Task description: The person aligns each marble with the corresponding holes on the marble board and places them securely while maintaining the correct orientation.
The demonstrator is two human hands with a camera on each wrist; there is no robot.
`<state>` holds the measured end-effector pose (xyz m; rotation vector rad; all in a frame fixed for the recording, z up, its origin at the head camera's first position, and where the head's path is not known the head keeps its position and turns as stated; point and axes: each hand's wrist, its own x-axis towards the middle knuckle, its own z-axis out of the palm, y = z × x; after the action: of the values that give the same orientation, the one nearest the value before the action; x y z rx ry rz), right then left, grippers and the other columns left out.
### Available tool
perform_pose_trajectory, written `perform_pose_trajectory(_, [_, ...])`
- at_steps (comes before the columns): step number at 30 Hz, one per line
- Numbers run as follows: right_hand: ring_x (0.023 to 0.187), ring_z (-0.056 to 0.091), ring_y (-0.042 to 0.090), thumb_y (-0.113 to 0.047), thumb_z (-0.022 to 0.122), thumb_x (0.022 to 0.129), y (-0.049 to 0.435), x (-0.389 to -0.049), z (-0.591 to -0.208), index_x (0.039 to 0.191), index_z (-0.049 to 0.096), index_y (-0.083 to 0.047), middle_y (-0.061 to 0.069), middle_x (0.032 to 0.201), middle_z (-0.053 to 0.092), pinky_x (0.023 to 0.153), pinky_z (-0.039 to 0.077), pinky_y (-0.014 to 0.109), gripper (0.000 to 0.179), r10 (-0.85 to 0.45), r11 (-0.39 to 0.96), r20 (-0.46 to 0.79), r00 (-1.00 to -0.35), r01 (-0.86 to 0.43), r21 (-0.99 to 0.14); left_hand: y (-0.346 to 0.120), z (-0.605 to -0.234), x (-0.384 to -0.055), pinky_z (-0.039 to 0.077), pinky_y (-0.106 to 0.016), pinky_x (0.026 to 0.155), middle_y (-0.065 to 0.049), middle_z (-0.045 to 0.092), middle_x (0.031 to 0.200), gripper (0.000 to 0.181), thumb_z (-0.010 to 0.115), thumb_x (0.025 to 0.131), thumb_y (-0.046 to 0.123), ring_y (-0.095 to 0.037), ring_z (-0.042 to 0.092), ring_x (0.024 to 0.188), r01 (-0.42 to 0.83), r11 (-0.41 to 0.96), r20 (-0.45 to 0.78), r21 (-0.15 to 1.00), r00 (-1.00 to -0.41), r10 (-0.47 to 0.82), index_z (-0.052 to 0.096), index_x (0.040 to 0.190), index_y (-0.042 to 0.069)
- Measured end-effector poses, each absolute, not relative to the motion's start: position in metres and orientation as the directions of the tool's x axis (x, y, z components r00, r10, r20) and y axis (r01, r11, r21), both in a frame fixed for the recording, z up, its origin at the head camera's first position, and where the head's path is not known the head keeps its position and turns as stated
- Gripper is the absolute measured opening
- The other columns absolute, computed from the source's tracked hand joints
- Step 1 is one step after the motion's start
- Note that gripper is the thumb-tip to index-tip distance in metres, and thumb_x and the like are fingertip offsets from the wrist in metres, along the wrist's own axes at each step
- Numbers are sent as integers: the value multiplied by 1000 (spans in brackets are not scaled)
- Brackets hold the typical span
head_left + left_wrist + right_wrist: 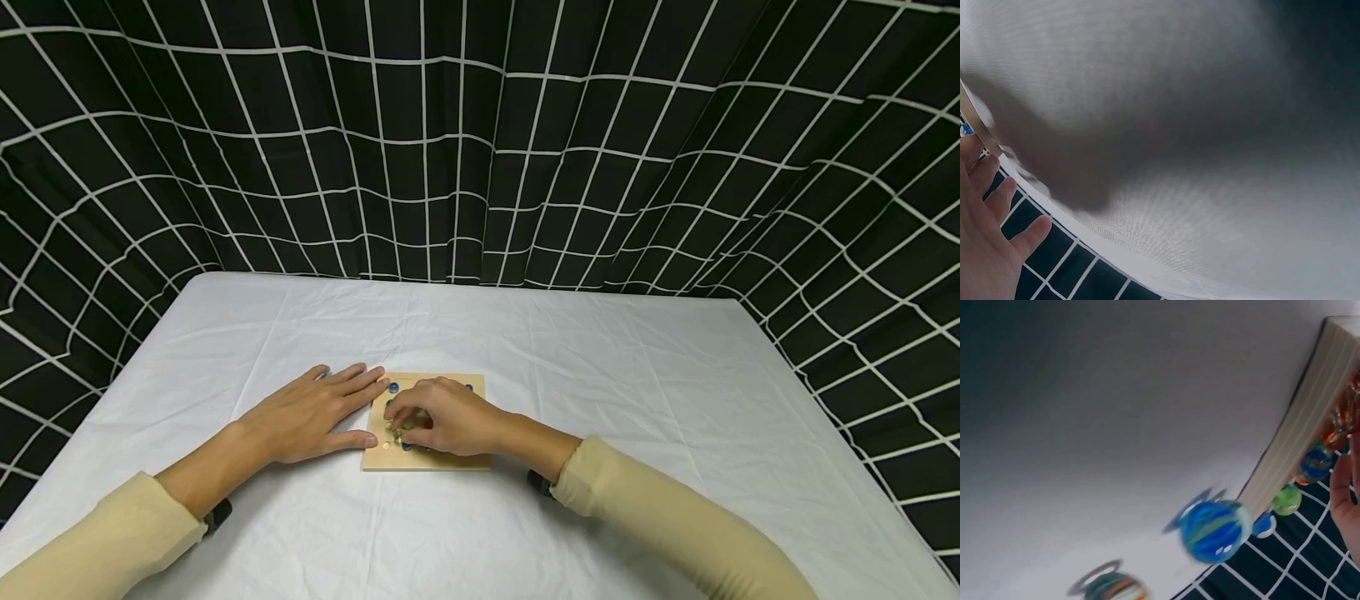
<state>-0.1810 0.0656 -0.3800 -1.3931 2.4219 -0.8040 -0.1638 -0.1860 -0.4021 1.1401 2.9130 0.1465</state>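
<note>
A flat wooden board (427, 464) lies on the white tablecloth, with several glass marbles, such as a blue one (393, 387), set on its top. My left hand (318, 417) is spread flat, fingertips and thumb resting along the board's left edge; part of the board also shows beyond its fingers in the left wrist view. Over the board's middle, my right hand (453, 417) pinches a small shiny marble (398, 436) between thumb and curled fingers. That hand covers much of the board. In the right wrist view, orange marbles (1338, 425) and a green marble (1287, 500) line the board.
Close to the right wrist camera, a large-looking blue marble (1215, 531) and a striped marble (1115, 589) sit on the cloth; the right arm hides them in the head view. A black curtain with white grid lines (465, 150) hangs around the white table (600, 350).
</note>
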Motion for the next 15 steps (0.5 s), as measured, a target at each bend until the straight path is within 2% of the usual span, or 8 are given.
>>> perform_pose_trajectory(6, [95, 61, -1, -10, 76, 89, 59, -180, -380, 115, 70, -12, -9, 101, 72, 100, 41, 25, 26, -858, 402, 66, -510, -746, -531, -187, -402, -163, 32, -62, 109, -3, 36, 159, 80, 42, 95, 70, -28, 35, 145, 674, 732, 24, 96, -737, 675, 35, 156, 18])
perform_pose_trajectory(15, [97, 61, -2, -10, 73, 91, 52, -177, -379, 116, 70, -13, -10, 104, 71, 90, 44, 14, 24, -872, 399, 32, -488, -749, -529, -187, -402, -164, 32, -62, 109, -3, 35, 159, 81, 41, 96, 70, -29, 35, 145, 679, 729, 24, 91, -733, 680, 35, 156, 17])
